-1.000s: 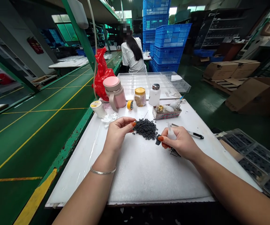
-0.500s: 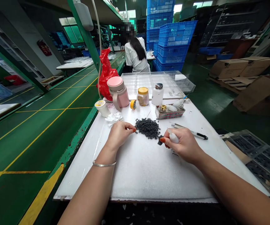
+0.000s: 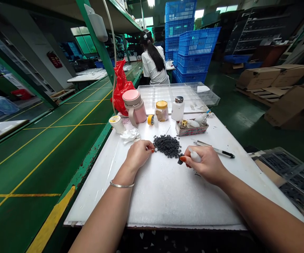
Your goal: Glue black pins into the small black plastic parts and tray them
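Note:
A loose pile of small dark granular pieces (image 3: 167, 146) lies on a white foam sheet (image 3: 154, 200) covering the bench. My left hand (image 3: 138, 154) rests at the pile's left edge, its thumb and fingertips pinched together. Anything held there is too small to make out. My right hand (image 3: 206, 166) grips a small white squeeze bottle (image 3: 195, 155) by the pile's lower right edge. A small dark tip or piece (image 3: 180, 159) shows at my right fingertips, though I cannot tell which it is.
Behind the foam stand a pink flask (image 3: 134, 106), a yellow-lidded jar (image 3: 162, 111), a white bottle (image 3: 178, 109) and a small box (image 3: 191, 129). A black-handled pen-like tool (image 3: 215, 151) lies to the right. A clear compartment tray (image 3: 173, 95) stands beyond. A co-worker (image 3: 153, 59) sits farther back.
The whole view has drifted slightly as my head moved. Both hands stay at the pile, and the pile looks unchanged.

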### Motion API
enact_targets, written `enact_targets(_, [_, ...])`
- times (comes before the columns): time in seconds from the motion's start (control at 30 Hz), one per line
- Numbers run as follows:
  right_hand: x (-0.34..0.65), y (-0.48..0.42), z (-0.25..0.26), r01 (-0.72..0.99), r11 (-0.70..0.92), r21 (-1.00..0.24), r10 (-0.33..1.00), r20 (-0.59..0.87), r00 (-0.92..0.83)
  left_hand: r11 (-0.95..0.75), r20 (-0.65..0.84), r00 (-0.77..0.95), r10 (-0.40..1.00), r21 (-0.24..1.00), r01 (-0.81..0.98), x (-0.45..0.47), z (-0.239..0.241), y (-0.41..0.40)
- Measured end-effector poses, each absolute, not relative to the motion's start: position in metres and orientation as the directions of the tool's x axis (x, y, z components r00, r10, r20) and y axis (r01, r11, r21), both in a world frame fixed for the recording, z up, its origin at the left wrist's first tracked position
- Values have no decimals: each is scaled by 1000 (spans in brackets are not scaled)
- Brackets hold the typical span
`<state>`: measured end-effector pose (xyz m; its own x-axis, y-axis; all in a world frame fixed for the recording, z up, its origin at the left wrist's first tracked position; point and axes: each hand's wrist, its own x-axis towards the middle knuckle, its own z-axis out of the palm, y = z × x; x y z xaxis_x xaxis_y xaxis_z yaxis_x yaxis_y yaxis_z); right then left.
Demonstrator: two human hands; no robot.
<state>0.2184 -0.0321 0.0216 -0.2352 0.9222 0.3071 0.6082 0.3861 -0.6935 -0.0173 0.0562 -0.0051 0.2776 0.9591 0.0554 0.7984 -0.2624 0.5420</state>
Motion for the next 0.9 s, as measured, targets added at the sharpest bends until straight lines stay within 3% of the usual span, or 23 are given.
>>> enact_targets(0.23, [217,-32,21,588,378,-715,926,296,-235,-291,72,303,950,554,780,-16,-5,55])
enact_targets(0.37, [217,-31,21,582,388,-715,922,304,-242,-255,65,307,949,732,632,-15,-5,55])
enact_targets(0.53, [216,-31,23,564,412,-715,911,321,-259,-28,-66,361,930,968,250,-7,-1,50])
enact_targets(0.73, [214,-35,24,503,460,-732,888,365,-281,95,-80,463,883,995,-9,3,9,34])
enact_targets(0.9, [212,-40,27,371,477,-797,875,390,-286,164,-101,499,860,983,-83,9,13,25])
